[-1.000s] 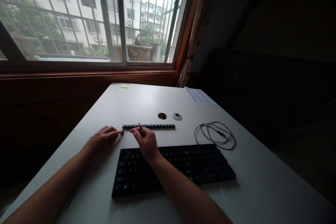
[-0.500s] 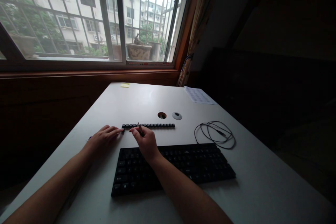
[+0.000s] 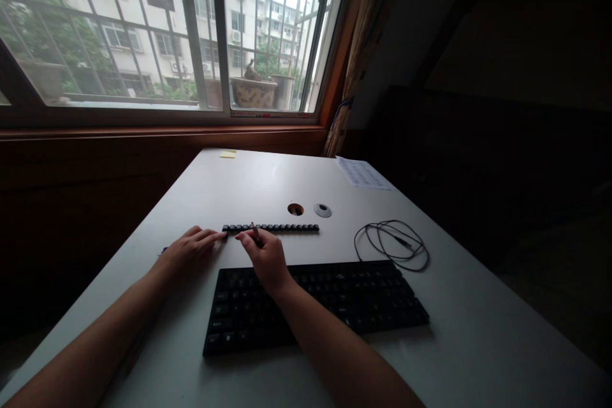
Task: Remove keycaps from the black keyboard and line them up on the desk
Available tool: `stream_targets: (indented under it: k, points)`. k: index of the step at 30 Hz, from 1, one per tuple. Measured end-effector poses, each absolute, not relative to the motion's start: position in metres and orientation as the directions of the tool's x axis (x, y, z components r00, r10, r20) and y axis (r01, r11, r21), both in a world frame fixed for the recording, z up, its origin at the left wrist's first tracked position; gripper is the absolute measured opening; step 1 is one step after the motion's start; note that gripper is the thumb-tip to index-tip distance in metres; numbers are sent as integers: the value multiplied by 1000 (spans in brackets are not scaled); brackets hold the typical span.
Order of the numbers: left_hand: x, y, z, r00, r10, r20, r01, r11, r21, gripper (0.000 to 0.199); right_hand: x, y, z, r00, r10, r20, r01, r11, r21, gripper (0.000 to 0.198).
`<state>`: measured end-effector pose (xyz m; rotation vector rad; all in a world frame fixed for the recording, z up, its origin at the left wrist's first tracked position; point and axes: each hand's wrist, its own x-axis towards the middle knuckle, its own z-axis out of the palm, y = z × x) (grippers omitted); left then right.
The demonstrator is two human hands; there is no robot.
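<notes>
White tabletop (image 3: 268,185), smooth, narrowing toward the window (image 3: 143,44) wall; clock read from the keyboard's middle. Black keyboard (image 3: 354,299) near the front, slightly askew. Row of black keycaps (image 3: 296,228) at 11 to 12, well short of the far edge. Small dark keycap (image 3: 224,237) just below the row's left end.

Left hand (image 3: 191,248) at 10, palm down, fingertip at the small dark keycap; pinching or only touching, cannot tell. Right hand (image 3: 270,261) over the keyboard's 11 o'clock edge, thumb and fingers closed around a slim dark tool (image 3: 255,231), tip unclear.

Cable (image 3: 425,248) coiled loosely at 1 to 2. Round hole (image 3: 295,210) near 12, pale ring (image 3: 322,210) just beside it. Yellow note (image 3: 228,154) at 11, far edge; printed sheet (image 3: 363,173) at 12 to 1.

Room dim, nearly black at 2 to 3. Barred window at 11, planter (image 3: 253,93) outside, pale buildings behind; wood frame, tied curtain (image 3: 342,118) just past 12.
</notes>
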<state>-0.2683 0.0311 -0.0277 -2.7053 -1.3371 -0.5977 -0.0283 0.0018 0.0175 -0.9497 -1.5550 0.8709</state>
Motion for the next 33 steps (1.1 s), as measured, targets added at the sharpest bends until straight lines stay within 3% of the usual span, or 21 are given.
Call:
stream_targets:
  k: [33]
  points:
    - [-265,27,-24,516,776,363,797,-590,129,43,-29,1,20,-112,911,398,132,410,-902,18]
